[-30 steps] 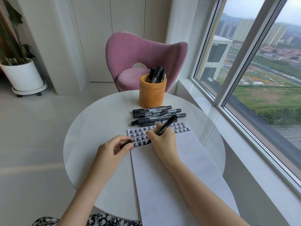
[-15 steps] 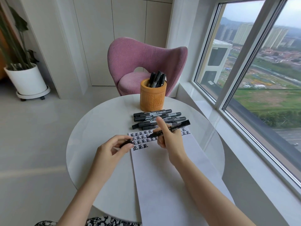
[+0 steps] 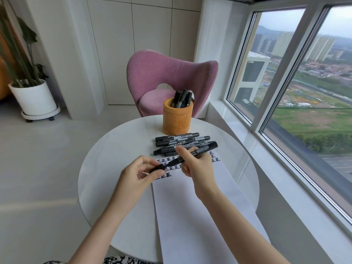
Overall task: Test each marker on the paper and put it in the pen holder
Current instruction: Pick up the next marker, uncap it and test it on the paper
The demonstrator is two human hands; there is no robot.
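Observation:
My right hand [image 3: 198,168] grips a black marker [image 3: 200,151] just above the white paper [image 3: 190,206], its tip pointing left. My left hand [image 3: 137,176] pinches the marker's black cap [image 3: 157,169], and the tip sits at the cap's mouth. Rows of black test marks [image 3: 167,161] run across the paper's top edge. Several black markers [image 3: 179,142] lie in a pile behind my hands. Beyond them stands an orange pen holder [image 3: 178,119] with several markers upright in it.
The round white table [image 3: 106,159] carries everything. A pink chair [image 3: 167,79] stands behind the table. A large window [image 3: 304,92] and its sill run along the right. A potted plant in a white pot [image 3: 34,98] sits on the floor at far left.
My right hand lifted the marker off the paper and turned it flat. My two hands came together, bringing the tip to the cap.

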